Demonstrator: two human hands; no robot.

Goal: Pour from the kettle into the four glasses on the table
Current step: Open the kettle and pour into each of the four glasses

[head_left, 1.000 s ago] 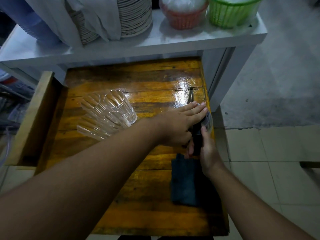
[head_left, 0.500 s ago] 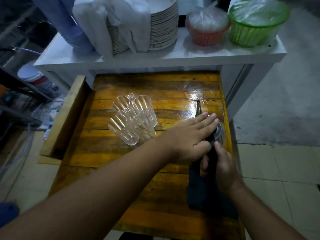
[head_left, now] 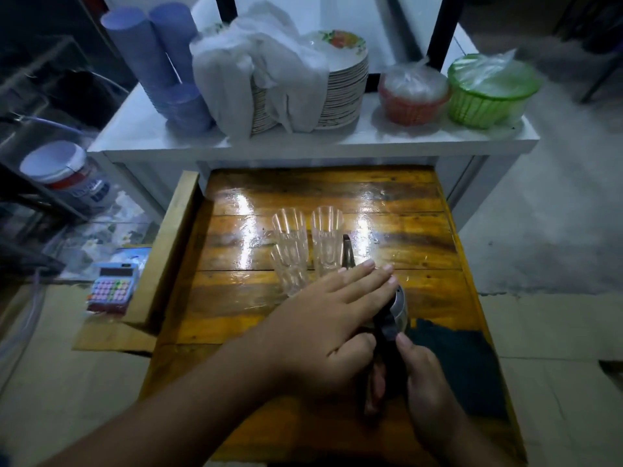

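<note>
Several clear ribbed glasses (head_left: 305, 246) stand clustered upright near the middle of the wooden table (head_left: 421, 224). Just right of them is a metal kettle (head_left: 398, 306) with a black handle; its thin spout points away, close to the right-hand glass. My left hand (head_left: 332, 320) lies flat over the kettle's lid, fingers stretched out. My right hand (head_left: 421, 382) is wrapped around the black handle from behind. Most of the kettle's body is hidden under my hands.
A dark cloth (head_left: 462, 362) lies on the table at the right, beside the kettle. Behind the table is a white shelf (head_left: 303, 143) with stacked plates (head_left: 340, 92) under a white cloth, blue cups (head_left: 165, 62), a red basket (head_left: 413, 97) and a green basket (head_left: 488, 92). A calculator (head_left: 109, 289) lies on the floor, left.
The view has tilted up and back, showing more of the shelf. Both hands have stayed on the kettle, and the glasses have not moved on the table.
</note>
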